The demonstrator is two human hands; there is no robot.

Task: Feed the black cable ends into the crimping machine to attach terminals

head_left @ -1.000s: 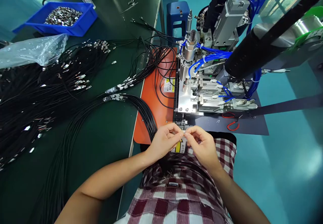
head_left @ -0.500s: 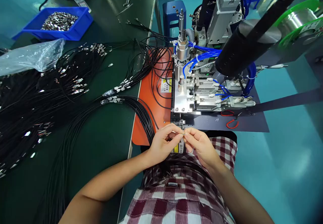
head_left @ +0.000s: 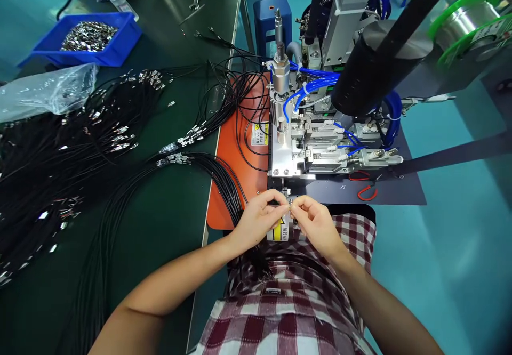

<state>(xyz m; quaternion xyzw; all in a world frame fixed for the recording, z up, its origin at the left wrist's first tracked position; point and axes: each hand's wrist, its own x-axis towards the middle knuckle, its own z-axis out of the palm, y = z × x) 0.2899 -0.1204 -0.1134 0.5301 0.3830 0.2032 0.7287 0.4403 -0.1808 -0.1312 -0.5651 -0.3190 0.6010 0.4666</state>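
My left hand (head_left: 260, 219) is closed in a pinch, its thumb and forefinger meeting the fingertips of my right hand (head_left: 314, 219). That hand is pinched too. Whatever lies between the fingertips is too small to make out. Both hands are just in front of the metal machine (head_left: 284, 158), above a yellow-and-white label (head_left: 279, 231). A bundle of black cables (head_left: 224, 179) with metal ends runs from the table past my left forearm, and loose cable ends (head_left: 262, 267) hang at my lap.
On the green table (head_left: 160, 269) at left lie heaps of black cables (head_left: 36, 168), a blue bin (head_left: 124, 38) of small metal parts and a plastic bag (head_left: 52, 91). Red-handled pliers (head_left: 367, 192) rest right of my hands. A wire spool (head_left: 466, 22) and black tube (head_left: 364, 72) overhang the machine.
The view has shifted slightly. My hands stay fingertip to fingertip, with the right fingers more curled in than before.
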